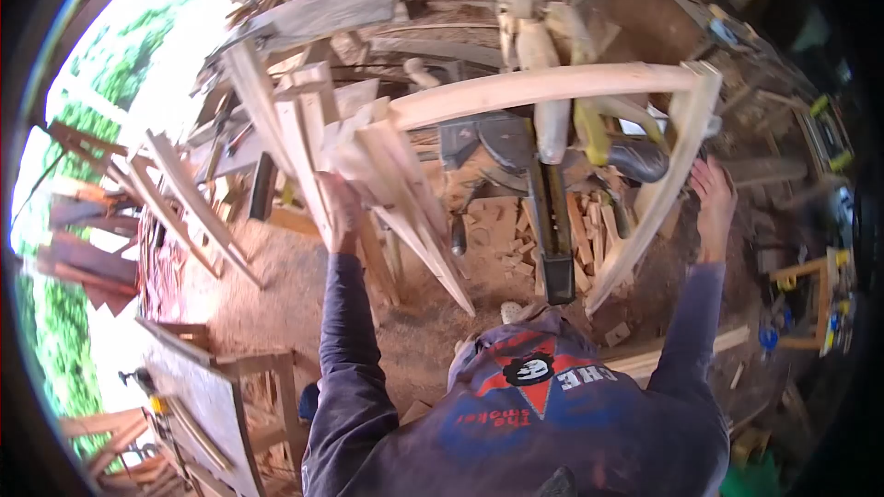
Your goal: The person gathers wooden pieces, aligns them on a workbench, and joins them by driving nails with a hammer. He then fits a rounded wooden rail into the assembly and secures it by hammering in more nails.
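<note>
In the head view, a pale wooden frame (543, 89) stands in front of me, with a curved top rail and splayed legs on both sides. My left hand (342, 206) is closed around upright timber at the frame's left end; some of its fingers are hidden behind the wood. My right hand (714, 191) is beside the outer edge of the right leg (656, 198), with fingers stretched out toward it. Behind and below the rail is a dusty mitre saw (552, 248) with a yellow-green handle (589, 133).
Small wood offcuts (520, 239) lie around the saw base. Curved wooden pieces (189, 207) lean at the left. A workbench (198, 396) stands at the lower left. A grey board (322, 11) lies across stacked timber at the back. Sawdust covers the floor (230, 299).
</note>
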A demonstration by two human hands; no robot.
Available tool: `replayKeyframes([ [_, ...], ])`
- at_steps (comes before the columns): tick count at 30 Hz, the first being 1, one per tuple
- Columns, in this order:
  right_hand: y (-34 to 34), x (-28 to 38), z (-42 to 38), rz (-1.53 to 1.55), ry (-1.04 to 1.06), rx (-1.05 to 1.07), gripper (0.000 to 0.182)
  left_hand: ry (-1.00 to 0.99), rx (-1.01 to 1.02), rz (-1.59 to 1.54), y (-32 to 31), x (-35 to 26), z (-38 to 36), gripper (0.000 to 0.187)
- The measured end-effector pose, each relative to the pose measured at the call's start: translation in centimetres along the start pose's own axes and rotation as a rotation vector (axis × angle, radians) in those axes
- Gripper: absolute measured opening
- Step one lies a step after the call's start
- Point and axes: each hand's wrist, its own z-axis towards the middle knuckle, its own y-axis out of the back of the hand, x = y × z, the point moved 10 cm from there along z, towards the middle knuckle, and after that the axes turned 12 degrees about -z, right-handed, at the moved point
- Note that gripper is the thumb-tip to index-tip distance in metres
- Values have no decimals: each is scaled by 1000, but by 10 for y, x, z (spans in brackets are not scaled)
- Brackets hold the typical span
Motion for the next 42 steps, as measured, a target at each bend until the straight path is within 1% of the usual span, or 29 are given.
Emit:
replayKeyframes([
  [1, 4, -6, 0, -10, 19, -47, 45, 82, 2, -40, 1, 14, -3, 51],
  [2, -2, -10, 1, -1, 20, -24, 45, 81, 45, 126, -6, 13, -10, 48],
  [4, -1, -10, 1, -15, 73, -108, 37, 117, 76, 310, -15, 12, -22, 54],
  [5, -9, -9, 0, -18, 73, -92, 37, 134, 94, 401, -19, 12, -28, 58],
  [7, -24, 11, -2, -13, 207, -146, 29, 284, 236, 419, -14, 42, -32, 82],
  [8, -34, 29, -10, -42, 323, -177, 25, 283, 154, 352, -35, 20, -40, 95],
  [9, -47, 35, -15, -42, 328, -160, 25, 277, 137, 350, -45, 10, -43, 95],
  [10, -60, 59, -30, -108, 538, -164, 25, 65, 169, 300, -60, -17, -37, 99],
  [11, -75, 83, -52, -168, 748, -174, 24, -152, 208, 420, -75, -53, -30, 101],
  [12, -99, 108, -79, -317, 896, -132, 32, -375, 214, 545, -89, -89, -27, 103],
  [13, -112, 127, -94, -311, 897, -131, 32, -596, 216, 838, -111, -127, -27, 102],
  [14, -146, 153, -123, -467, 1086, -7, 35, -598, 215, 842, -133, -152, -18, 102],
  [15, -179, 166, -151, -623, 1270, 124, 38, -676, 378, 1099, -177, -165, -16, 99],
  [16, -200, 169, -161, -651, 1265, 199, 40, -743, 545, 1357, -206, -158, -17, 96],
  [17, -219, 171, -169, -677, 1263, 278, 43, -740, 534, 1364, -212, -149, -8, 96],
  [18, -236, 165, -170, -615, 1195, 385, 44, -533, 612, 1463, -214, -117, 7, 89],
  [19, -249, 166, -183, -609, 1259, 420, 42, -322, 676, 1549, -211, -91, 15, 88],
  [22, -272, 160, -209, -549, 1280, 542, 35, -257, 615, 1517, -213, -95, 24, 83],
  [23, -275, 156, -215, -529, 1276, 571, 32, -263, 593, 1528, -210, -93, 28, 83],
  [25, -277, 139, -218, -554, 1249, 640, 30, -561, 563, 1567, -217, -98, 28, 73],
  [26, -272, 134, -218, -554, 1259, 641, 30, -453, 581, 1574, -216, -96, 33, 73],
  [28, -267, 113, -207, -667, 1172, 712, 25, -431, 574, 1579, -216, -93, 41, 69],
  [30, -251, 98, -193, -704, 1109, 705, 22, -406, 572, 1581, -218, -88, 50, 68],
  [32, -237, 78, -184, -736, 1035, 716, 20, -486, 584, 1500, -221, -90, 49, 68],
  [34, -222, 52, -171, -694, 804, 697, 18, -490, 570, 1472, -212, -90, 46, 68],
  [37, -226, 23, -178, -711, 740, 742, 18, -632, 599, 1503, -212, -84, 44, 68],
  [39, -243, 17, -202, -689, 708, 789, 16, -421, 608, 1545, -206, -80, 43, 83],
  [40, -254, 13, -219, -703, 717, 842, 16, -420, 595, 1542, -202, -79, 38, 83],
  [42, -277, 13, -259, -663, 791, 940, 16, -996, 406, 1430, -208, -119, 4, 83],
])
